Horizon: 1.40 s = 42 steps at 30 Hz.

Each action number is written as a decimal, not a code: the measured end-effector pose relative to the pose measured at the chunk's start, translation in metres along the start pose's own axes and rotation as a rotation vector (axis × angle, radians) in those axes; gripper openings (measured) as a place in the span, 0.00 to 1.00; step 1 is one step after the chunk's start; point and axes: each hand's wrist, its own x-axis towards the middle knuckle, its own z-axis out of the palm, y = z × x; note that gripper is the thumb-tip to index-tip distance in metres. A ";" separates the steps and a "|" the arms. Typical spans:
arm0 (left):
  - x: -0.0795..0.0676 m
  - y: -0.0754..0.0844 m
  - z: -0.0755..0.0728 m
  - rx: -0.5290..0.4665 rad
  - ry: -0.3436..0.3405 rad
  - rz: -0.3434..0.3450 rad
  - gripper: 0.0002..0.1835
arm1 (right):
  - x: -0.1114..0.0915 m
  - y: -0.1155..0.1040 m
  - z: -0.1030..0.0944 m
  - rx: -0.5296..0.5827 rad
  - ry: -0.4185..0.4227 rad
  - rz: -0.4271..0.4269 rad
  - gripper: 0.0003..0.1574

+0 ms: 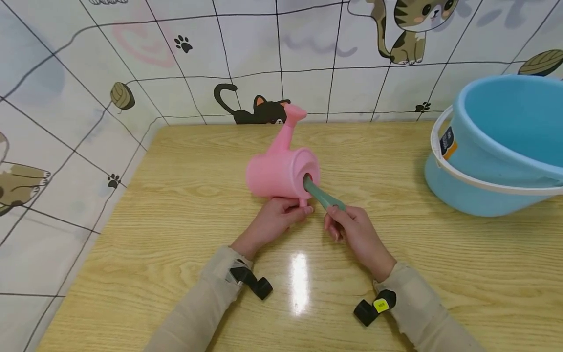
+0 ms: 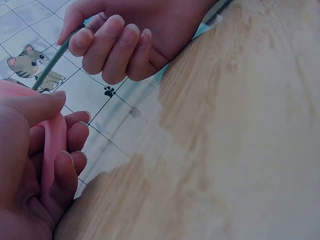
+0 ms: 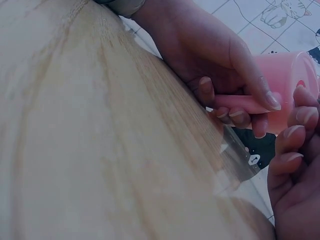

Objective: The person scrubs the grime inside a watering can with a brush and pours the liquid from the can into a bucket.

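Note:
A pink watering can (image 1: 274, 173) lies tipped at the middle of the table, its spout pointing up toward the wall and its round opening turned to the right. My left hand (image 1: 279, 217) grips the can's pink handle (image 3: 240, 102), fingers wrapped around it and thumb along it. Between thumb and curled fingers, my right hand (image 1: 356, 234) pinches the end of a slim green handle (image 1: 323, 194). That handle slants into the can's opening, and its far end is hidden inside. In the left wrist view the green handle (image 2: 57, 55) runs from the right fingertips toward the can.
A large light blue bucket (image 1: 484, 200) with a white carry handle stands at the right. Behind the wooden table (image 1: 198, 161) rises a tiled wall covering (image 1: 308, 88) with cartoon cats, which also runs along the left side.

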 end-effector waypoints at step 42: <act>0.014 -0.038 0.007 -0.038 0.002 0.007 0.16 | 0.001 0.003 0.003 -0.175 0.151 0.006 0.18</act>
